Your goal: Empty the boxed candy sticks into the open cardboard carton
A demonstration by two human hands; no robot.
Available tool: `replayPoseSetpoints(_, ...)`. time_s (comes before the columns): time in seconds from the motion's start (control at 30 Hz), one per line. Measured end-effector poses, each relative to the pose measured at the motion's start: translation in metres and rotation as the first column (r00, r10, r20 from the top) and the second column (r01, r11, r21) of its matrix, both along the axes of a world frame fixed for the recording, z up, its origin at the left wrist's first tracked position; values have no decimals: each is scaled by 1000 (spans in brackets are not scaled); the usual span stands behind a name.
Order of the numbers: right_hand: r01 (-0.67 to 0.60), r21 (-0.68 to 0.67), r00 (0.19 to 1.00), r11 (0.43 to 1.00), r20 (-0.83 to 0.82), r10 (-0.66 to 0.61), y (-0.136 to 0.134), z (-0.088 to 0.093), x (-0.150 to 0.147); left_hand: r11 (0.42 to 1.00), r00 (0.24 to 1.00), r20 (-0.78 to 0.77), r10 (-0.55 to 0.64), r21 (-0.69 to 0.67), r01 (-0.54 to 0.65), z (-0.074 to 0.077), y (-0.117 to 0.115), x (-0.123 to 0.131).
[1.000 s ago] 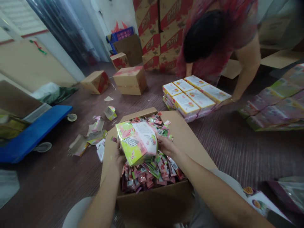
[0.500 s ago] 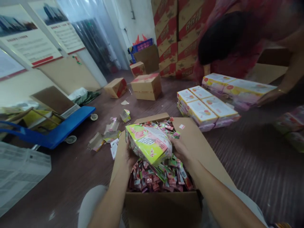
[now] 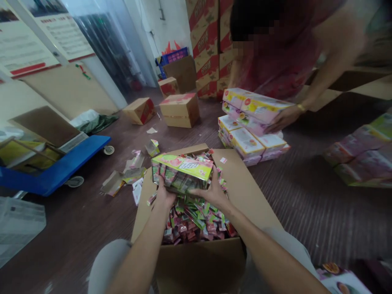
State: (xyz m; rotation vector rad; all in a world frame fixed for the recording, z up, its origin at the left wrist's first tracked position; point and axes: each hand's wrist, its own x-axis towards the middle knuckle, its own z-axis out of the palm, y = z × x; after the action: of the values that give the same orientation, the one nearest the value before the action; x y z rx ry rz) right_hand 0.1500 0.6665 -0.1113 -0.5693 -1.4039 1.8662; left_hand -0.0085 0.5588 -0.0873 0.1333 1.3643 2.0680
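Observation:
Between my two hands is a small green-and-pink printed box (image 3: pixel 183 173), tilted so that its open or see-through side, packed with sachets, faces me. My left hand (image 3: pixel 163 194) grips its left end from below. My right hand (image 3: pixel 214 190) holds the right end, fingers under the lower edge. Beneath it stands a large cardboard carton (image 3: pixel 202 261) with its flaps spread, full of loose pink, red and green sachets (image 3: pixel 196 222). The held box hides part of the sachets.
A co-worker in red (image 3: pixel 275 61) holds a bundle of boxes (image 3: pixel 254 108) above a stack of white-topped boxes (image 3: pixel 245 139). Torn packaging (image 3: pixel 122 177) litters the floor at left, near a blue trolley (image 3: pixel 70 163). Bundled boxes (image 3: pixel 364 155) stand at right, closed cartons (image 3: pixel 179 110) behind.
My hands have tipped the box, so its sachet-filled side now shows more than its printed top. The co-worker has brought the bundle leftward over the white-topped stack. The view has shifted slightly.

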Motion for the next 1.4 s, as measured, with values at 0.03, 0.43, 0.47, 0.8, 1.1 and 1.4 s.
replayPoseSetpoints(0.03,51,-22,999,998,-1,-51,1,1,0,1000,1000,19,-12,19,12,3,-1,0)
replayPoseSetpoints(0.43,-30,-49,986,998,-165,21,21,13,-7,990,989,-45,-141,26,142,51,-14,-44)
replayPoseSetpoints(0.47,-40,-29,986,999,-162,35,20,15,-8,992,991,-55,-126,18,127,52,-14,-45)
replayPoseSetpoints(0.8,-19,102,995,995,-98,29,20,23,-24,994,992,119,-53,97,42,18,-43,-52)
replayPoseSetpoints(1.1,29,360,997,932,-76,-2,31,31,-13,988,997,41,-69,139,63,34,-26,-42)
replayPoseSetpoints(1.4,229,-222,873,948,-384,-301,48,28,6,955,913,-278,-298,-103,280,62,-6,-31)
